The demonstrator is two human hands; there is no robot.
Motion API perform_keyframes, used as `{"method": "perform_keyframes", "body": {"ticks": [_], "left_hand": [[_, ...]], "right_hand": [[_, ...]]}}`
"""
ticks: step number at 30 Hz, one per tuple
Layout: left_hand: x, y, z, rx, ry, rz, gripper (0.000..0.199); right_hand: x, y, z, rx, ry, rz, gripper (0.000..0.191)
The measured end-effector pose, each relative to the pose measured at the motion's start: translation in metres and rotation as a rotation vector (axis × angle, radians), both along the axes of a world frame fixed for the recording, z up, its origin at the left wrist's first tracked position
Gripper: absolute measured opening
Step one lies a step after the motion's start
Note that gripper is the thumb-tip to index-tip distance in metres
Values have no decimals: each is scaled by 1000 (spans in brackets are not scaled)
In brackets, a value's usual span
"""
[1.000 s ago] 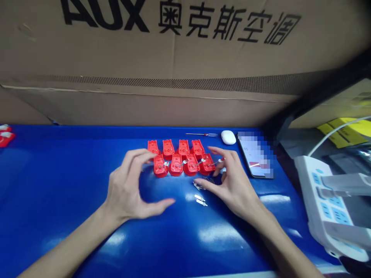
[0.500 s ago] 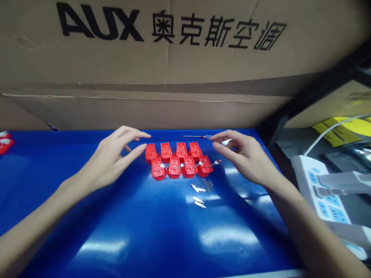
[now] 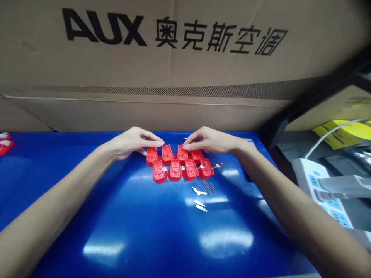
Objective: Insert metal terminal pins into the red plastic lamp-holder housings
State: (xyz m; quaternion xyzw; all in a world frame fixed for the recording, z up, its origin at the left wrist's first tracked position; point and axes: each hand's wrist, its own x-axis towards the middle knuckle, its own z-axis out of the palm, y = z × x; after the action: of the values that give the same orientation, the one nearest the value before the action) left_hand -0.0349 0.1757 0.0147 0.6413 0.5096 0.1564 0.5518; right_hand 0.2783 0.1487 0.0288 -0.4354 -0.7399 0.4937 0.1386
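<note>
Working over two rows of four red housings (image 3: pixel 175 171) standing on the blue tabletop (image 3: pixel 139 224). Curling the left hand (image 3: pixel 131 142) around the far side of the leftmost back-row housing (image 3: pixel 151 156), bending the grip partly open, impossible to tell whether pinching it. Holding the right hand (image 3: pixel 210 139) over the back row's right end, nearly closing the grip at the top of the third back-row housing (image 3: pixel 182 154), firm hold likewise unclear. Leaving white pieces (image 3: pixel 199 208) and thin pins (image 3: pixel 208 188) lying nearer, hands well apart from them.

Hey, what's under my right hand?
Under your right hand, the third back-row red housing from the left shows at the fingertips, and the fourth red housing peeks out below. Its upper edge and anything fully behind your hand are covered.
</note>
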Motion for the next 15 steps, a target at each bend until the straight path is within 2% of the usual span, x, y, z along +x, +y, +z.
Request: {"method": "perform_keyframes", "body": {"ticks": [9, 15], "left_hand": [[7, 2, -9, -71, -62, -15, 40], [1, 13, -10, -81, -103, 32, 44]], "right_hand": [[-2, 7, -7, -59, 44, -6, 52], [3, 3, -3, -16, 99, -131, 53]]}}
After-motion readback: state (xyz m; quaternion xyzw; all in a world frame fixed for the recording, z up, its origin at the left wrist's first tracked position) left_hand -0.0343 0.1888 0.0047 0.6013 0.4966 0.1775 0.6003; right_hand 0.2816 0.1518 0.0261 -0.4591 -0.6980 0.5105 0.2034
